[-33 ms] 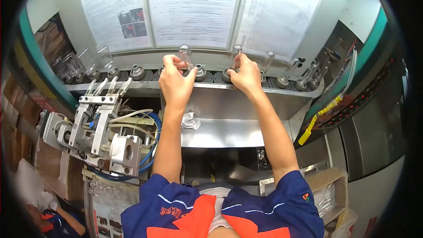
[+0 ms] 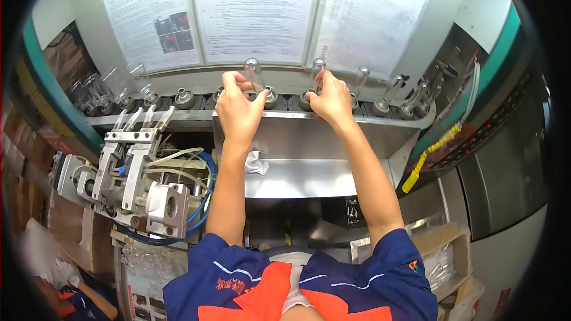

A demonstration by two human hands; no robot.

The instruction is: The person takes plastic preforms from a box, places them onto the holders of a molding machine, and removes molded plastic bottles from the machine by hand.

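My left hand point(image 2: 241, 112) is closed with thumb and fingers round a clear glass tube with a domed top point(image 2: 253, 71). That tube leans slightly, its lower end beside a round metal holder point(image 2: 270, 96) on the conveyor point(image 2: 199, 111); whether it touches the holder is hard to see. My right hand point(image 2: 333, 100) grips a second domed glass tube point(image 2: 319, 68), which stands nearly upright over another holder point(image 2: 305, 102), partly behind my fingers. Farther right, a narrower glass tube point(image 2: 361, 78) stands in its own holder. A bare holder point(image 2: 184, 98) sits left of my left hand.
Several open glasses point(image 2: 141, 80) stand on holders at the left. A metal gripping mechanism point(image 2: 134, 166) with hoses juts out before the conveyor. Below my hands is a steel tray point(image 2: 303, 179) with a crumpled white cloth point(image 2: 256, 163). A yellow-wrapped cable point(image 2: 425, 163) hangs right. Another person's gloved hand point(image 2: 68, 272) shows lower left.
The tube in my left hand has shifted a little toward the holder on its right. My right hand stays nearly where it was. The whole view has tilted slightly.
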